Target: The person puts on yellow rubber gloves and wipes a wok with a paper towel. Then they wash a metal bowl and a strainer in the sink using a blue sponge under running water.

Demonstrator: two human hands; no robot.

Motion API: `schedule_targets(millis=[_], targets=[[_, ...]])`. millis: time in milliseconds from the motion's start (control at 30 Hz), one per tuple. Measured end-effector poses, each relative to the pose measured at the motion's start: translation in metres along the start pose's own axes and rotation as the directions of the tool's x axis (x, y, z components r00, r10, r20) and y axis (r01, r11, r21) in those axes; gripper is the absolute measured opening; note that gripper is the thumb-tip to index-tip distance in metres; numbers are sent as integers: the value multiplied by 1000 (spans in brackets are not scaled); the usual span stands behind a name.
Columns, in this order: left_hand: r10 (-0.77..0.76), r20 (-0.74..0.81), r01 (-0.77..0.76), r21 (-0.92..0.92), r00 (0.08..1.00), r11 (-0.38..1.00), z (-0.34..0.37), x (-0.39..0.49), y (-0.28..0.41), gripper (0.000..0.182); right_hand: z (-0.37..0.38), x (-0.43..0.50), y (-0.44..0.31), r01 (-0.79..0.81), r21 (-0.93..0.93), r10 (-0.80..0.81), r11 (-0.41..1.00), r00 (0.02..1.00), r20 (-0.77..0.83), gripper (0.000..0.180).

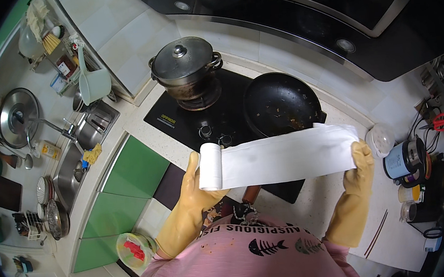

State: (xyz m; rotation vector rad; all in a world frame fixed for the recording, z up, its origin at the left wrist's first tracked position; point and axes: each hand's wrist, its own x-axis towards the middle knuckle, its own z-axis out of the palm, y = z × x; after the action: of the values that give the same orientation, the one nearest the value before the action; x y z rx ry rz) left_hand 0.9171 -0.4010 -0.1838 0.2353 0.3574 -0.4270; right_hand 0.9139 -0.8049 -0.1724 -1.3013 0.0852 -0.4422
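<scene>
Both my hands wear yellow rubber gloves. My left hand [196, 187] holds the rolled end of a white paper towel roll [210, 167], its thumb upright beside the roll. From there a long unrolled strip of white paper [285, 157] stretches to the right. My right hand [360, 158] pinches the strip's free end. The paper hangs in front of the black gas hob [233, 92] and hides part of its front. Just beyond the strip sits a black wok [281, 102] with food bits and oil inside. A brown handle [252, 194] shows under the paper.
A lidded steel pot [183, 61] stands on the rear left burner. At left is a sink [63, 175] with a yellow cloth [92, 154] on its edge. Chopsticks [376, 232] and an electric kettle [405, 160] are on the right counter. A bin [129, 239] stands at lower left.
</scene>
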Motion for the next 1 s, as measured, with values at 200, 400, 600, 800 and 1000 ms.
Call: schedule_targets(millis=[200, 400, 600, 800, 1000], targets=[[37, 116, -49, 101, 993, 994, -6, 1, 10, 72, -71, 10, 1, 520, -792, -602, 319, 757, 255, 22], [128, 165, -168, 259, 978, 951, 3, 3, 8, 68, -41, -1, 7, -33, -339, -45, 940, 975, -219, 30], [35, 270, -129, 339, 962, 932, 36, 1, -32, 68, 106, -41, 33, -95, -333, 193, 938, 942, 274, 16], [13, 325, -101, 256, 946, 962, 22, 1, -47, 71, 160, -62, 19, -160, -545, 368, 823, 882, 296, 48], [128, 334, -303, 548, 934, 779, 11, 5, -40, 70, 146, -55, 11, -147, -645, 401, 750, 876, 266, 41]])
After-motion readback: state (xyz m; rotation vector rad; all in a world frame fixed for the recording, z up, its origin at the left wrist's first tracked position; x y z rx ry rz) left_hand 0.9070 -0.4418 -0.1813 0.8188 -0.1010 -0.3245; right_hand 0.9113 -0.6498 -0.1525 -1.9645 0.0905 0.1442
